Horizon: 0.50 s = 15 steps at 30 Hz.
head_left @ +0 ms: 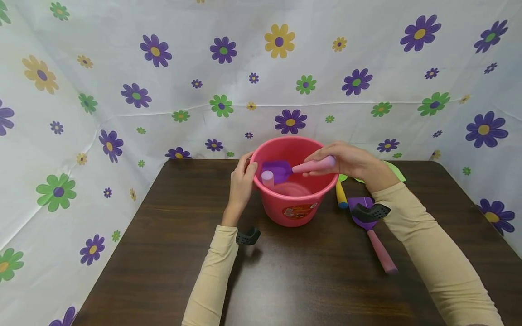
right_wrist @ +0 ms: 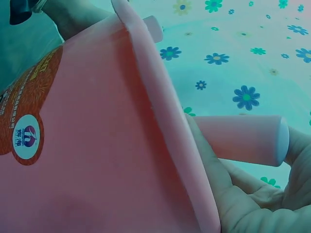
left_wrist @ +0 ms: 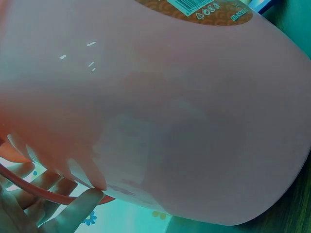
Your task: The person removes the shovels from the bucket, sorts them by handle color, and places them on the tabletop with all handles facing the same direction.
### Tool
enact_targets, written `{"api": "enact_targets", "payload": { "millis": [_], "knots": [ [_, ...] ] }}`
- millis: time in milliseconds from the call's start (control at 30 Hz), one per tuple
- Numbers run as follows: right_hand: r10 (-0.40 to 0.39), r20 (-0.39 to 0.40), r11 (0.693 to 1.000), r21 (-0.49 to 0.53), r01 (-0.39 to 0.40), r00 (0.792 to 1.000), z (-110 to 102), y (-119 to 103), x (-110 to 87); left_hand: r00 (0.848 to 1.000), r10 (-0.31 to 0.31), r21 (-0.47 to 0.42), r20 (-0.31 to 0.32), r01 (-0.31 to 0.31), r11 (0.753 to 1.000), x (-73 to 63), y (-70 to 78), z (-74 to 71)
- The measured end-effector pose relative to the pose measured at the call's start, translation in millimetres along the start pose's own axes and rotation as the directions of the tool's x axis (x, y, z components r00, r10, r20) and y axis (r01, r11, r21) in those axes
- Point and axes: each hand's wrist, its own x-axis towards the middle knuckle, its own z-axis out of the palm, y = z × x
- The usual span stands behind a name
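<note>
A pink bucket [head_left: 277, 203] stands upright on the dark wooden table. My left hand [head_left: 240, 183] grips its left rim, and the bucket's wall [left_wrist: 160, 107] fills most of the left wrist view. Over the right side of the opening, my right hand [head_left: 346, 158] holds a toy shovel by its pink handle [head_left: 311, 166]. That shovel's purple blade [head_left: 277, 170] is inside the bucket. Another pink handle [head_left: 267, 178] stands up within the bucket; its lower end is hidden. In the right wrist view, the held handle [right_wrist: 248, 138] projects past the rim beside my palm.
Right of the bucket lies a purple shovel with a pink handle [head_left: 381, 251]. Near it is a yellow and blue handle [head_left: 341, 194], and light green pieces [head_left: 395, 171] show partly behind my right arm. A flower-patterned sheet [head_left: 244, 59] hangs behind the table [head_left: 171, 226].
</note>
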Motion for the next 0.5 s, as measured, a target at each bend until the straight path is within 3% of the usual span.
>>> {"api": "enact_targets", "payload": {
  "millis": [200,333,500],
  "knots": [
    [0.017,0.084,0.971,0.236,-0.037,0.996,-3.0,1.5,-2.3,1.0,0.02,0.026,-0.009,-0.02,0.999,1.1,-2.1,-0.2],
    [-0.015,0.13,0.945,0.325,-0.028,0.991,-5.9,4.1,-4.5,1.0,0.014,0.017,-0.003,-0.014,1.0,0.3,-1.2,-0.2],
    [-0.066,0.152,0.89,0.455,-0.011,0.986,-9.7,6.9,-8.7,1.0,0.016,0.013,-0.003,-0.016,1.0,-0.1,-0.5,0.0]
  ]
}}
